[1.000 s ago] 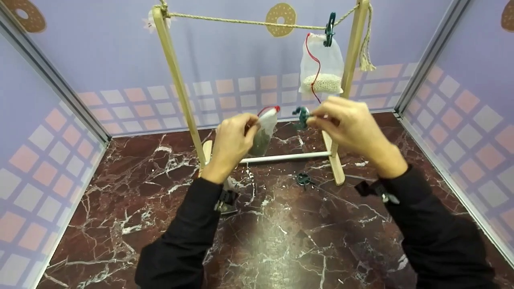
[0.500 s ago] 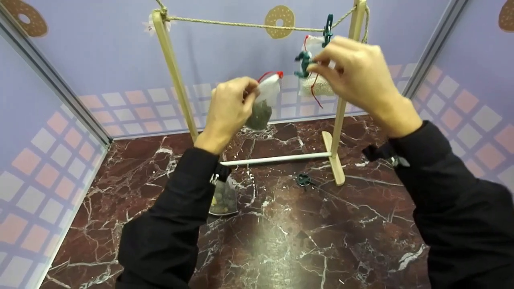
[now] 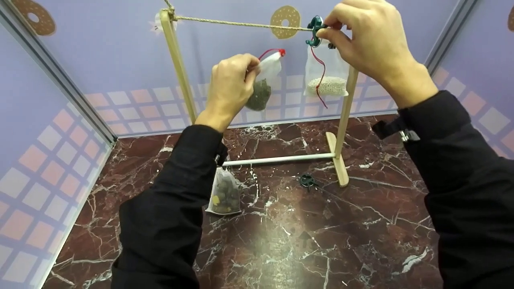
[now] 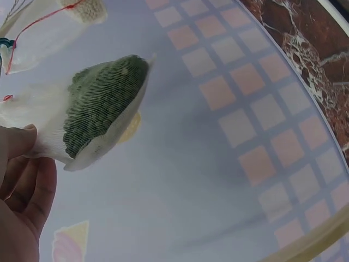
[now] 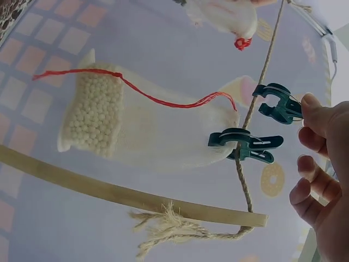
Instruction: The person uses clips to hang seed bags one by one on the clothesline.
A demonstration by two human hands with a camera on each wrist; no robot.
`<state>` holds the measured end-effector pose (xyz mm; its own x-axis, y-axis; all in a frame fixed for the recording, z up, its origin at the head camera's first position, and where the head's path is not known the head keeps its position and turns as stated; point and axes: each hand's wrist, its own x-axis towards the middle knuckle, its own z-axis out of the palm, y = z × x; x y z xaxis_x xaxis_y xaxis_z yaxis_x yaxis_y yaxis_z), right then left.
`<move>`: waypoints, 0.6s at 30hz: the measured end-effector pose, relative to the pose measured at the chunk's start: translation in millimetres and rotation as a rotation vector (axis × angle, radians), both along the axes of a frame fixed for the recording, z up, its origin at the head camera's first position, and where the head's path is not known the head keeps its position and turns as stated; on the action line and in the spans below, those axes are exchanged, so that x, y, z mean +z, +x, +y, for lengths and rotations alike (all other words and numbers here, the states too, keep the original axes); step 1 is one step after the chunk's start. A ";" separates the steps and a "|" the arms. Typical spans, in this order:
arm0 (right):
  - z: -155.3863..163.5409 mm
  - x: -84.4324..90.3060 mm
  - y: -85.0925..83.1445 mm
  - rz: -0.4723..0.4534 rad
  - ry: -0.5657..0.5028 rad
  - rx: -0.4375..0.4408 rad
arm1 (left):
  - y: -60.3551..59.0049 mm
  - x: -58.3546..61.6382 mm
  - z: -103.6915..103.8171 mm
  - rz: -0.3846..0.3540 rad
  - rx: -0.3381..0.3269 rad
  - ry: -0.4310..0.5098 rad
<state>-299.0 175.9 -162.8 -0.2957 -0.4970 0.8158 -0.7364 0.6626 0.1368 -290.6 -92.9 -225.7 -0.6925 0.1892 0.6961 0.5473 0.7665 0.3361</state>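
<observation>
Up high, the right hand (image 3: 373, 36) pinches a green clip (image 5: 281, 103) with curled fingers, right by the rope (image 3: 241, 24) of the wooden rack (image 3: 176, 68). Just beside it, another green clip (image 5: 245, 146) pins a white bean bag (image 3: 326, 72) to the rope. The left hand (image 3: 231, 86) pinches the top of a green bean bag (image 4: 101, 106), held up below the rope. A third clip (image 3: 307, 180) and a dark bean bag (image 3: 225, 194) lie on the marble table (image 3: 321, 241).

The person wears long black sleeves on both arms. The sleeves reach down to the wrists. Both hands, the left hand (image 3: 231, 86) and the right hand (image 3: 367, 38), are bare. A black strap with a small silver buckle (image 3: 407, 135) sits on the right wrist.
</observation>
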 end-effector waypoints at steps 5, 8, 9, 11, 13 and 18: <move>-1.3 3.2 -3.7 -0.047 0.008 -0.034 | -1.1 9.7 0.4 -0.043 0.048 0.073; -2.7 5.0 -7.0 -0.075 0.011 -0.063 | -1.8 12.9 1.4 -0.056 0.068 0.111; -3.2 6.0 -8.2 -0.083 0.016 -0.073 | -2.4 13.4 1.7 -0.057 0.070 0.115; -4.7 7.9 -10.3 -0.099 0.019 -0.091 | -3.9 13.3 2.0 -0.049 0.072 0.106; -5.7 9.9 -11.7 -0.102 0.044 -0.097 | -5.8 13.0 1.8 -0.039 0.074 0.095; -10.0 12.1 -11.8 -0.135 0.127 -0.090 | -9.7 11.2 -0.9 -0.003 0.085 0.069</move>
